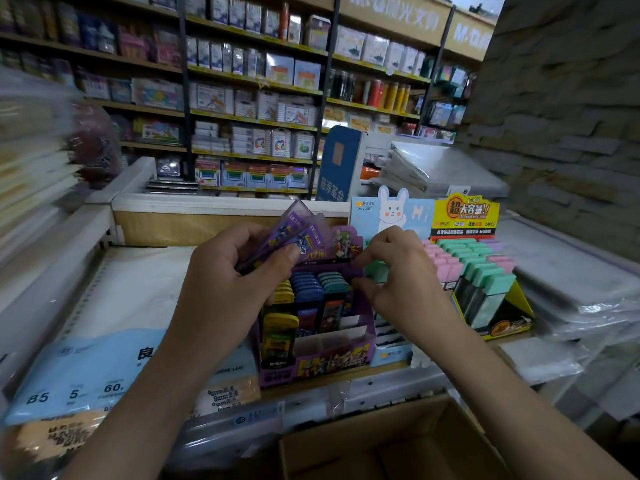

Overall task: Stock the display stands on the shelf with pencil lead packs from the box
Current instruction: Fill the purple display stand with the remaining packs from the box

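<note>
A purple display stand [311, 363] sits on the shelf with rows of yellow [280, 327], blue [306, 289] and teal lead packs [332, 285]. Just above its left side, my left hand [235, 268] grips a small fan of purple lead packs [294, 226]. My right hand [398, 275] hovers at the stand's back right column, thumb and forefinger pinching what looks like one purple pack [356, 273], mostly hidden. To the right stand a pale blue bunny stand [391, 209] and a yellow stand [498, 327] with pink and green packs. The open cardboard box [346, 441] lies below the shelf edge.
Wrapped loose-leaf paper packs [104, 368] cover the shelf to the left. Plastic-wrapped stacks [571, 289] lie to the right, below a stone wall [571, 116]. Stocked store shelves [252, 98] fill the background, and a white divider rail [225, 202] runs behind the stands.
</note>
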Tool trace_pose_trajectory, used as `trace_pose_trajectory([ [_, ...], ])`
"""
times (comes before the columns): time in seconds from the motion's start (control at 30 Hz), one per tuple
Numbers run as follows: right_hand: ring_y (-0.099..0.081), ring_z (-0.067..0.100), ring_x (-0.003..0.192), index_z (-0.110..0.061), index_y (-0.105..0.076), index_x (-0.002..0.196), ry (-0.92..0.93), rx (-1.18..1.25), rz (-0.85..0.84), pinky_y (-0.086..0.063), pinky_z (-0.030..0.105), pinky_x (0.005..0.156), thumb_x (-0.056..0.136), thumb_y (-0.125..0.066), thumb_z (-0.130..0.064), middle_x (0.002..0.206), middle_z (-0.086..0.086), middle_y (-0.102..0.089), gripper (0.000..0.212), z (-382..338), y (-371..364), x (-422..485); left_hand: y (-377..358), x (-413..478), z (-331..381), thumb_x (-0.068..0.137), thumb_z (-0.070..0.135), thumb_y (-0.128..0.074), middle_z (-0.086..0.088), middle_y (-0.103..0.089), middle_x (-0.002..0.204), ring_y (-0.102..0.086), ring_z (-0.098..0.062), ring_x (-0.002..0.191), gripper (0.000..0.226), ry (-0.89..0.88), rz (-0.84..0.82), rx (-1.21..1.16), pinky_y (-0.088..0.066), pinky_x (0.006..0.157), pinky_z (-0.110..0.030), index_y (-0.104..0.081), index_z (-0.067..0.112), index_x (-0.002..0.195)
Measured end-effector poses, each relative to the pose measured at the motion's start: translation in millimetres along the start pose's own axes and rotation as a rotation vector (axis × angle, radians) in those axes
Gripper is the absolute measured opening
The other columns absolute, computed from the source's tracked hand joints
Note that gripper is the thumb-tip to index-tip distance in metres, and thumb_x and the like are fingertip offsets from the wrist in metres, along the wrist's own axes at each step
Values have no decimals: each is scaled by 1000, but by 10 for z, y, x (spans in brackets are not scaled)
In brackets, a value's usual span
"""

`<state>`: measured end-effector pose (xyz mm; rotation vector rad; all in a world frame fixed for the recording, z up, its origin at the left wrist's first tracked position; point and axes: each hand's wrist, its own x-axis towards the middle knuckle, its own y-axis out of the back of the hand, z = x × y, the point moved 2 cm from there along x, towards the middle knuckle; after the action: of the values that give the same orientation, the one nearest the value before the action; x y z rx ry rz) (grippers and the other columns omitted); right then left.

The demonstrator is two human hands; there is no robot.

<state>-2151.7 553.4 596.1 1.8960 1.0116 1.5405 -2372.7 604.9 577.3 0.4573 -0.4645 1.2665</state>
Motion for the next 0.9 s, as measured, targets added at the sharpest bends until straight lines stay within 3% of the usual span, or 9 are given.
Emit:
trace_pose_trajectory([
  [0.13, -49, 20, 99, -14, -74, 97, 3, 14, 17, -37, 26, 82, 75, -85, -12, 100, 2, -60, 24, -42, 43, -24, 33, 17, -33, 84, 49, -73, -4, -72, 73, -59, -8, 54, 17, 15, -8, 9, -52, 53, -27, -72, 40, 99],
  [0.27, -53, 6, 81, -18, -72, 94, 6, 235, 177, -41, 15, 73, 87, -74, -9, 89, -7, -64, 12, -118, 191, -68, 62, 45, -19, 85, 42, -79, -4, -72, 69, -57, -7, 50, 14, 2, -13, 13, -48, 48, -21, -73, 38, 98],
  [0.4, -63, 14, 80, -19, -72, 96, 44, 475, 246, -53, 29, 73, 89, -73, -8, 88, -6, -70, 13, -247, 312, -74, 29, 63, 64, 81, 39, -81, 11, -69, 60, -56, 3, 46, 16, -27, -19, 24, -44, 45, -15, -75, 39, 96],
  [0.47, -66, 15, 87, -18, -71, 103, 67, 537, 221, -55, 31, 76, 87, -76, -11, 94, -4, -70, 18, -302, 338, -69, -1, 69, 103, 79, 36, -82, 17, -66, 56, -56, 4, 46, 15, -27, -31, 21, -42, 44, -13, -75, 40, 92],
  [0.53, -67, 15, 96, -20, -66, 116, 55, 608, 127, -57, 32, 80, 83, -82, -15, 104, -3, -69, 37, -333, 332, -50, -28, 78, 139, 77, 35, -82, 16, -64, 54, -55, 4, 45, 14, -20, -55, 18, -41, 44, -11, -76, 39, 89],
  [0.63, -70, 18, 98, -18, -60, 127, 61, 739, -20, -59, 34, 83, 81, -82, -6, 107, 3, -70, 53, -345, 305, -12, -52, 83, 187, 72, 41, -82, 10, -62, 51, -53, 1, 42, 17, -4, -105, 12, -40, 43, -12, -77, 32, 86],
  [0.83, -73, 31, 89, -10, -68, 118, -14, 909, -62, -61, 49, 83, 80, -79, 4, 96, 12, -75, 42, -294, 265, -59, -54, 73, 210, 60, 44, -87, 2, -74, 68, -64, -10, 49, 35, 51, -89, -55, -50, 48, -19, -75, 31, 90],
  [0.9, -73, 28, 83, -8, -68, 116, -33, 957, -51, -62, 46, 81, 81, -78, 4, 90, 11, -75, 39, -272, 270, -91, -44, 68, 194, 62, 35, -92, 0, -76, 77, -68, -12, 58, 36, 79, -85, -128, -54, 52, -23, -75, 28, 93],
])
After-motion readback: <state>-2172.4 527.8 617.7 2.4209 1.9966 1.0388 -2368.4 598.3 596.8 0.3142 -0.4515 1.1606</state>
